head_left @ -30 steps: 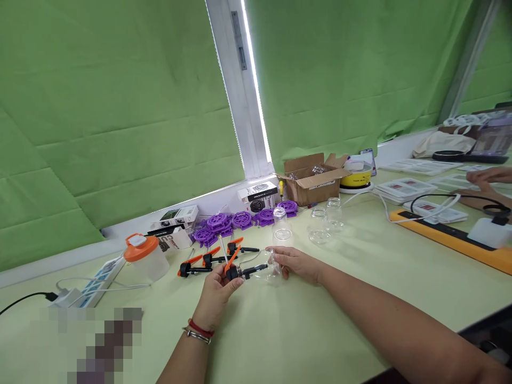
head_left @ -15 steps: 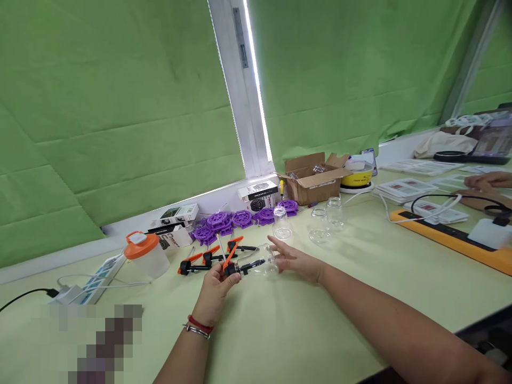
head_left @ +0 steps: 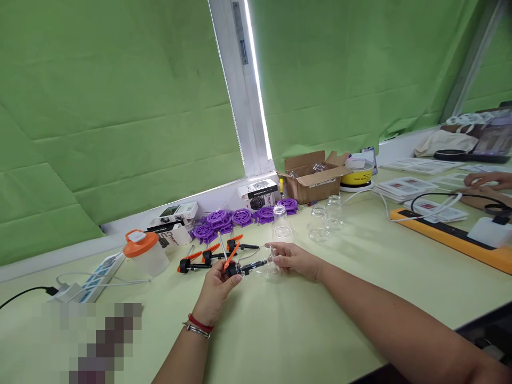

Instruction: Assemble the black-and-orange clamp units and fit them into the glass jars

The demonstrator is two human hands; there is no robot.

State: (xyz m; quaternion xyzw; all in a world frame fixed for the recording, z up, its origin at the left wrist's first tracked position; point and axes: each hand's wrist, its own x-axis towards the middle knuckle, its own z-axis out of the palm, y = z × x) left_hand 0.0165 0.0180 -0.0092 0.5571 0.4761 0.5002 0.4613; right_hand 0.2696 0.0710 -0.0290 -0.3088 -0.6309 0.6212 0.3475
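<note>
My left hand point(head_left: 217, 284) is closed on a black bottle top point(head_left: 232, 269) with an orange lever; a thin white rod stands up beside the lever. The top sits at the neck of a clear bottle point(head_left: 269, 272) lying sideways, and its dark stem reaches inside. I cannot tell how firmly the two are joined. My right hand point(head_left: 298, 260) grips the bottle's wide end, thumb and fingers around it. Just behind my left hand, several similar black and orange tops point(head_left: 186, 265) lie on the table. Upside-down clear bottles point(head_left: 282, 226) stand beyond my right hand.
Purple wheel-like plastic parts point(head_left: 218, 218) line the back, near small printed boxes point(head_left: 258, 189) and an open cardboard box point(head_left: 316, 186). An orange-lidded jar point(head_left: 146, 256) and a power strip point(head_left: 102, 277) stand left. At right are an orange bar point(head_left: 452, 240) and another person's hand point(head_left: 488, 181).
My right hand's spread fingers have closed around the wide end of the bottle. My left hand keeps its hold on the black top, almost unmoved.
</note>
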